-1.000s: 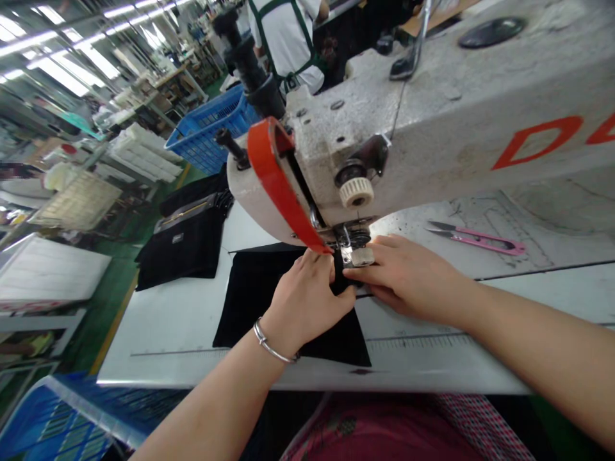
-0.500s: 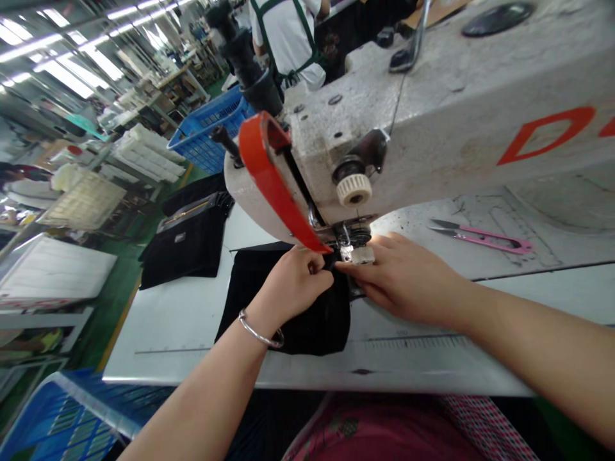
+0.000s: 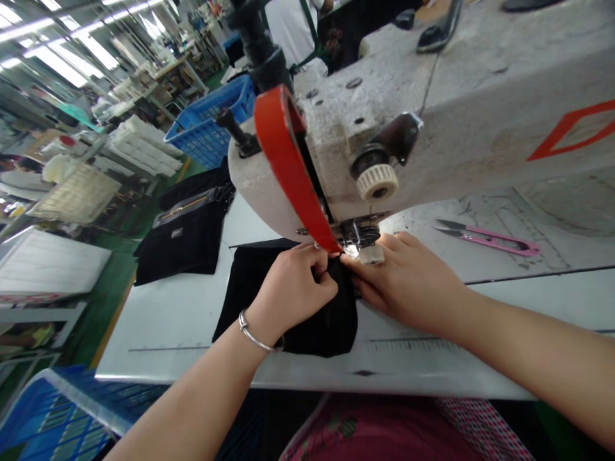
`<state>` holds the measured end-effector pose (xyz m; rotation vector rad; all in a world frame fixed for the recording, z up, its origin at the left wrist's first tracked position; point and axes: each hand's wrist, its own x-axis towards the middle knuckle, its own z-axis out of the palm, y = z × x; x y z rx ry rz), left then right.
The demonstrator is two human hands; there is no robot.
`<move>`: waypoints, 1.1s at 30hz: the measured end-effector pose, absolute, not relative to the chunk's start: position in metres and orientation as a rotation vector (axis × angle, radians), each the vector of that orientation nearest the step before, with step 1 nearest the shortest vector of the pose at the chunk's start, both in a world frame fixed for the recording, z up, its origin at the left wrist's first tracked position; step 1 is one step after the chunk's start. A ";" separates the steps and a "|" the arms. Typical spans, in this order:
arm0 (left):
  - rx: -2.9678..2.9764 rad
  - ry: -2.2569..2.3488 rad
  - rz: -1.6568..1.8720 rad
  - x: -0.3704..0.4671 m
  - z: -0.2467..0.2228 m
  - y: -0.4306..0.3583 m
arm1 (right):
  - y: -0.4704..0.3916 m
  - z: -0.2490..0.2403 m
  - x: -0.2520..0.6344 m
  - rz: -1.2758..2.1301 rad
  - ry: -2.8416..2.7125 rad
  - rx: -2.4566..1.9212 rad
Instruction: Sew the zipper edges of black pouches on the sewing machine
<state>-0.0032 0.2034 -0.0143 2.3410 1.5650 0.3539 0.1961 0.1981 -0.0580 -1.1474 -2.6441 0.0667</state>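
A piece of black fabric [image 3: 331,326] lies on the sewing machine bed, its upper right edge by the presser foot [image 3: 371,254]. My left hand [image 3: 298,275] rests over it with curled fingers, pinching the fabric just left of the needle area. To the right of the foot, my right hand [image 3: 406,278] lies flat with fingers apart, one fingertip touching the fabric edge. Parts of its other fingers are hidden behind the foot. Above both hands stands the sewing machine head [image 3: 327,141], with a red thread take-up guard [image 3: 293,166] reaching down near my left fingertips.
Pink-handled thread snips [image 3: 494,240] lie on the bed at right. Folded black pieces with a zipper [image 3: 187,237] sit at the table's left end. One blue crate [image 3: 211,121] stands behind, another blue crate [image 3: 72,410] at lower left. A person [image 3: 291,29] is beyond the machine.
The view has shifted slightly, so the machine head looks larger and farther right. My left hand and the black fabric have moved a little to the right; both hands keep their pose.
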 end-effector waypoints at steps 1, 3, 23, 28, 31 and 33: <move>2.351 1.556 0.344 -0.002 -0.014 0.203 | 0.198 -0.058 0.197 0.072 -2.649 -1.146; 2.356 1.559 0.329 0.000 -0.014 0.202 | 0.198 -0.059 0.198 0.087 -2.652 -1.139; 2.447 1.355 0.352 0.003 -0.015 0.195 | 0.197 -0.060 0.206 0.119 -2.620 -1.056; 2.434 1.347 0.445 0.001 -0.023 0.192 | 0.198 -0.062 0.208 0.159 -2.563 -0.981; 2.409 1.353 0.514 -0.004 -0.032 0.190 | 0.199 -0.063 0.208 0.176 -2.574 -0.934; 2.403 1.335 0.559 -0.010 -0.038 0.190 | 0.200 -0.063 0.209 0.180 -2.595 -0.923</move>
